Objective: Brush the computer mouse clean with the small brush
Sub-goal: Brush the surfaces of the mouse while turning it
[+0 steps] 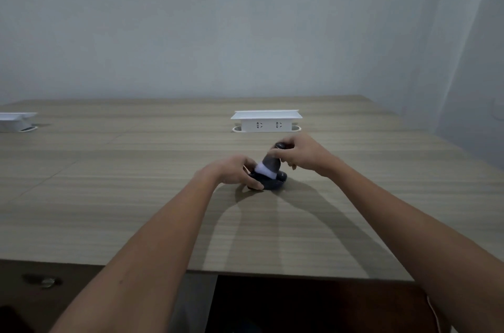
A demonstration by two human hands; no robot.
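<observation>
On the desk (pixel 163 196), left hand (pixel 234 173) grips mouse (pixel 274 182); right hand (pixel 298 154) clasps upright brush (pixel 270 165), bristles down.

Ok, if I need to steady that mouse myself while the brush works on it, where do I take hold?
Grip the mouse low on its flanks, coming from the left, as the left hand does now. It lies flat on the table, and the brush, held in the right hand, comes down on its top from the right, so the left side and lower edge are the free parts.

A single head-worn view looks forward and down across the desk (pixel 136 196).
</observation>
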